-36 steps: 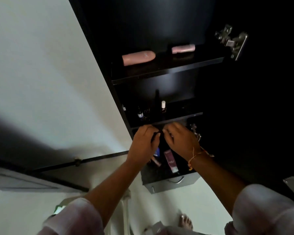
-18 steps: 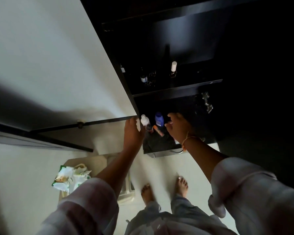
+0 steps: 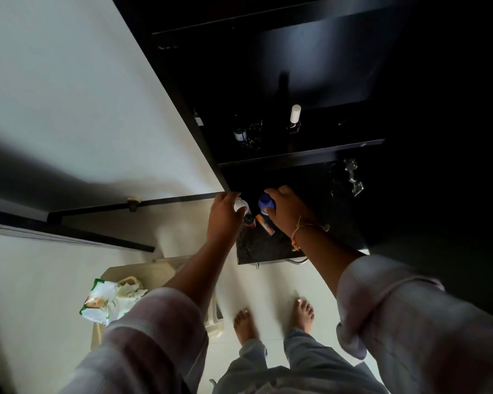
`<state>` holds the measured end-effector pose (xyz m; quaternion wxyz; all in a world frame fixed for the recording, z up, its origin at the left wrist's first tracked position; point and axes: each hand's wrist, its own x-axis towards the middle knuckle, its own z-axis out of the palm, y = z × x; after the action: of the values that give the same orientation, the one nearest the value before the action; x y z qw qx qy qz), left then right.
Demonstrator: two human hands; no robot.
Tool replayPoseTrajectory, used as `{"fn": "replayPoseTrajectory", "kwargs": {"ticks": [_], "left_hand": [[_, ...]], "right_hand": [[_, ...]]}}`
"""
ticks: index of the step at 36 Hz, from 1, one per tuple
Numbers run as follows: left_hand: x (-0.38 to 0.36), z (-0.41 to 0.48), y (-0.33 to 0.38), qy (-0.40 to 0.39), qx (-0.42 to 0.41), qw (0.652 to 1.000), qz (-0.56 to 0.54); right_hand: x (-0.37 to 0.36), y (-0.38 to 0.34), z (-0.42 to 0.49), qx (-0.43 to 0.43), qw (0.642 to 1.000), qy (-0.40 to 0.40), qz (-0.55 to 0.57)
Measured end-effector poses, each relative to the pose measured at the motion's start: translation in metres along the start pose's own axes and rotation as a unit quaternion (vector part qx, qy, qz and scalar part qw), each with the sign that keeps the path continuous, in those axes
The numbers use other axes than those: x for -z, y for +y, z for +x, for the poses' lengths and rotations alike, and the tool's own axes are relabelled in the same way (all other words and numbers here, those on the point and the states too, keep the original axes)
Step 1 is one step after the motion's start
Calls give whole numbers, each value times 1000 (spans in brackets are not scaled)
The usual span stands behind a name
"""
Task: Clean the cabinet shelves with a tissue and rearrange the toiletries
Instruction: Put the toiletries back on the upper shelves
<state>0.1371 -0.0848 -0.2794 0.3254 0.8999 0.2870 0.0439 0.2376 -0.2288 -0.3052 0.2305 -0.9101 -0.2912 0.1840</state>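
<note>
The toiletries now being handled stand on the lowest shelf (image 3: 256, 245) of the dark cabinet, close together between the two hands: a small white-capped bottle (image 3: 241, 205) and, just beside it, a blue-capped bottle (image 3: 266, 203). The left hand (image 3: 224, 218) is curled around the white-capped bottle from its outer side, with the fingers closed on it. The right hand (image 3: 289, 213) lies over the blue-capped bottle with the fingers bent down around the cap, so it seems to grip it, though the contact on the far side is hidden. Just under the hands, toward the person, there is a small dark bottle (image 3: 249, 221) and an orange tube (image 3: 265, 224) that lies flat on the shelf. I judge the step to be arranging these bottles. To do it well, each bottle should be lifted straight and set down upright, one after the other, because they stand so near that a sideways push can knock over the neighbour or roll the tube off the front edge. Above the hands, on the next shelf, a bottle with a white cap (image 3: 295, 118) and a small dark jar (image 3: 240, 134) stand well apart from them. Far below the left arm, a pack of tissues (image 3: 98, 302) lies on a low stool, out of reach for now.
</note>
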Motion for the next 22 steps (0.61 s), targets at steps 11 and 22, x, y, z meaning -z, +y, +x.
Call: {"fn": "replayPoseTrajectory", "kwargs": {"ticks": [11,22], "left_hand": [[-7,13,3,-13,29,999,-8],[-4,17,-1,-1,22,1000,22]], "right_hand": [[-3,-1,15,2,1000,-4,20],[-2,3,10,-21,995,31,87]]}}
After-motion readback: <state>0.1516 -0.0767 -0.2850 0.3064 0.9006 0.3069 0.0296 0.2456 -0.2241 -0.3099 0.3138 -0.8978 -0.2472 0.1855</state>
